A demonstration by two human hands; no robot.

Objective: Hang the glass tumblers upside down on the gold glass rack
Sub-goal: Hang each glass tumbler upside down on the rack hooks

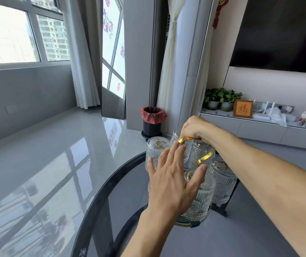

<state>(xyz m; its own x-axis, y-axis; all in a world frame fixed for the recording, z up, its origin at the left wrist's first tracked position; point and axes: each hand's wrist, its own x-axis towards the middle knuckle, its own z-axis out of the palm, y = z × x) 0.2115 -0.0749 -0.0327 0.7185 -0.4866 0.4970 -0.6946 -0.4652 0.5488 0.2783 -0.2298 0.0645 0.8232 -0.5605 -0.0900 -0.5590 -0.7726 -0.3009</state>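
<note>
The gold glass rack (207,154) stands on a round dark glass table (100,201), with several ribbed glass tumblers hanging upside down on its arms. One tumbler (155,151) hangs at the far left, another tumbler (222,182) at the right, and a third tumbler (201,199) nearest me. My right hand (196,129) is closed on the rack's gold top handle (185,139). With fingers spread, my left hand (174,177) hovers flat in front of the tumblers and holds nothing; whether it touches the near tumbler I cannot tell. The rack's base is mostly hidden.
A black bin with a red liner (153,120) stands on the grey floor beyond the table. A low white cabinet (259,127) at the right carries plants, a framed sign and small items. A leaning mirror (113,71) and curtains are behind.
</note>
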